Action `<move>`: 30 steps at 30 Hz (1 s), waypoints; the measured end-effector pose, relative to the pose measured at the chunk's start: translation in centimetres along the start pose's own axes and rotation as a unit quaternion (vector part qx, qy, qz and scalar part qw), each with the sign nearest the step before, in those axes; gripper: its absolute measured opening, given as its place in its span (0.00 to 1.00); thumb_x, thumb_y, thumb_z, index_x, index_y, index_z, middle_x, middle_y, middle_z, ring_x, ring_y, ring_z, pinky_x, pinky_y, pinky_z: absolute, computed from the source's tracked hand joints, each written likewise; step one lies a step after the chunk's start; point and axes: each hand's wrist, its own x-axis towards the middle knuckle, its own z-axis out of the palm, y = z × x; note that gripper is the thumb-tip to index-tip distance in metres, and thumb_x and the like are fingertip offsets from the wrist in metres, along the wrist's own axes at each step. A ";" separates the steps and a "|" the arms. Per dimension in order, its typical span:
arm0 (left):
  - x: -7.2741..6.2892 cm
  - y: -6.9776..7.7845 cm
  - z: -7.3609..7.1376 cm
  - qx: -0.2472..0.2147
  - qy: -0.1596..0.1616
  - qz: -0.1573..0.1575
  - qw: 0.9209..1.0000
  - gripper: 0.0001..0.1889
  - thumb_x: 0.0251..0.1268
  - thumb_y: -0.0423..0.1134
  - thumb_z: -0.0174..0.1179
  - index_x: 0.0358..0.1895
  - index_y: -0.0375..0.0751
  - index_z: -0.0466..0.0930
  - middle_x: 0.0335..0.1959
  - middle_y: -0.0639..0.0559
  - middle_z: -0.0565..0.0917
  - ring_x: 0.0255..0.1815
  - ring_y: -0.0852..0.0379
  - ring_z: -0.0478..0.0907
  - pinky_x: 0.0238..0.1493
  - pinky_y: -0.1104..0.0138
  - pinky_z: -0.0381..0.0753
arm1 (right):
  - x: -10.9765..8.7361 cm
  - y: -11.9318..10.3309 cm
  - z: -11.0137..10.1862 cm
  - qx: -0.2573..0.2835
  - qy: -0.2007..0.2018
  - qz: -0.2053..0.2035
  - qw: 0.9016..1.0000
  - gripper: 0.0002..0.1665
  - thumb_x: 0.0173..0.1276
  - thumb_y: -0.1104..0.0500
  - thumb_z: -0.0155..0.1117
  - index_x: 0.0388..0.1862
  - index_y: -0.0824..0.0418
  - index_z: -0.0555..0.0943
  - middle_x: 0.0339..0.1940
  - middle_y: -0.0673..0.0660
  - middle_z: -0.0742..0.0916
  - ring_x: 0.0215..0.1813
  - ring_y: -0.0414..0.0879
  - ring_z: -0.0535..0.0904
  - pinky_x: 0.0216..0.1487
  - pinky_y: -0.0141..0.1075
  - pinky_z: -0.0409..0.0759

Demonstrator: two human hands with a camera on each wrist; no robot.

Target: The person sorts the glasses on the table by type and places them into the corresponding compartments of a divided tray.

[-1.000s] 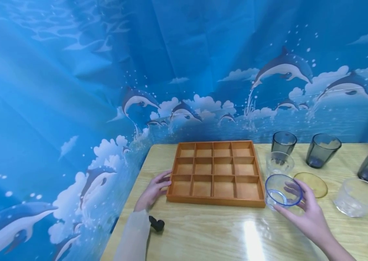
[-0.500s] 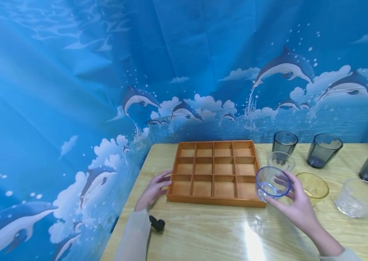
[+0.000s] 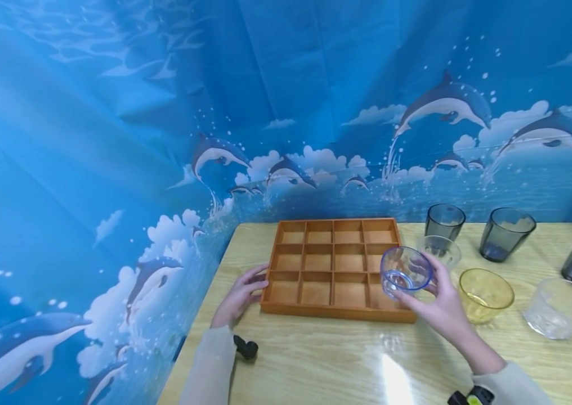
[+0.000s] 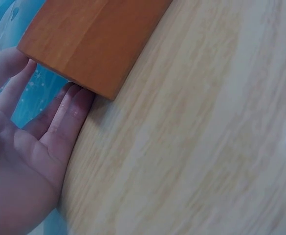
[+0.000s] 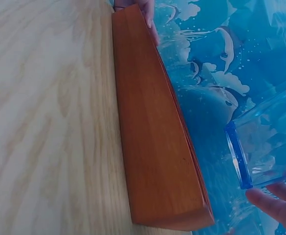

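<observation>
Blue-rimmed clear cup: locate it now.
In the head view, the blue-rimmed clear cup is right of centre, in the right hand over the near right corner of the wooden compartment tray, left of the yellow cup.

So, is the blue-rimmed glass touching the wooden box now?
Apart. The right wrist view shows it: a strip of blue backdrop separates the blue-rimmed glass from the wooden box.

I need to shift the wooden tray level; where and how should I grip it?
Probably by both short end walls, one hand from each side: the wooden tray lies flat, with straight outer walls. The left hand touches the left end. The right hand, once free of the blue-rimmed glass, should take the near right corner; a clear glass stands beside the right wall farther back.
</observation>
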 end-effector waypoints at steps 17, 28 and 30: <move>-0.1 0.0 0.2 -0.003 0.006 -0.003 1.000 0.26 0.62 0.41 0.60 0.65 0.55 0.69 0.64 0.47 0.67 0.61 0.47 0.66 0.53 0.53 0.72 | 3.4 -1.2 3.0 0.049 -0.003 -0.001 0.999 0.52 0.48 0.72 0.72 0.69 0.70 0.54 0.60 0.70 0.70 0.52 0.64 0.71 0.44 0.24 0.74; -0.1 -0.1 0.2 -0.003 0.009 0.002 1.000 0.26 0.62 0.41 0.60 0.65 0.54 0.68 0.65 0.46 0.65 0.62 0.46 0.65 0.54 0.51 0.71 | 6.2 2.5 5.0 0.080 0.002 0.040 0.996 0.54 0.52 0.59 0.74 0.72 0.56 0.51 0.62 0.62 0.70 0.55 0.57 0.71 0.45 0.29 0.73; -0.1 -0.1 0.2 -0.006 0.010 0.001 1.000 0.26 0.62 0.40 0.60 0.65 0.54 0.68 0.65 0.46 0.66 0.62 0.46 0.65 0.54 0.52 0.71 | 6.6 2.6 5.3 0.076 0.000 0.042 0.996 0.55 0.53 0.58 0.73 0.73 0.55 0.50 0.62 0.63 0.69 0.56 0.58 0.70 0.46 0.33 0.73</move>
